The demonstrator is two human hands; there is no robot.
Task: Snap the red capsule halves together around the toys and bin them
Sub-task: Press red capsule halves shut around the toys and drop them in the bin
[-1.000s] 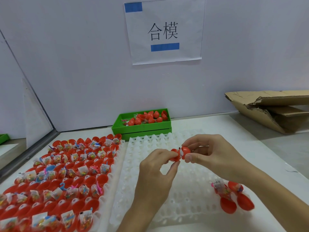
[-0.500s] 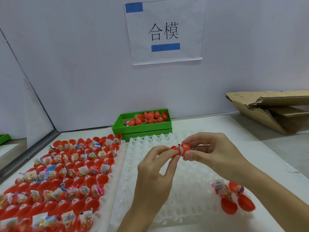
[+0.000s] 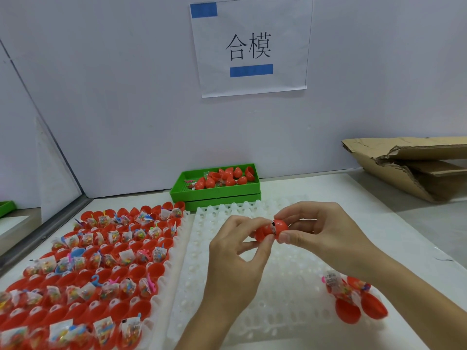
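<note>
Both hands meet over the white moulded tray (image 3: 252,294). My left hand (image 3: 235,263) pinches one red capsule half, and my right hand (image 3: 326,236) pinches the other. The two halves form one red capsule (image 3: 274,228) pressed nearly together, with a bit of toy wrapper showing at the seam. At the back stands a green bin (image 3: 214,192) holding several closed red capsules. A left tray of open red halves (image 3: 83,269) carries bagged toys. Two open halves with toy bags (image 3: 351,299) lie at the white tray's right edge.
A flattened cardboard box (image 3: 409,162) lies at the back right on the white table. A paper sign (image 3: 250,46) hangs on the wall above the bin. A metal rail (image 3: 38,238) and a partition border the left side.
The two capsule halves have come closer together between my fingertips. Both hands stay over the same spot on the white tray.
</note>
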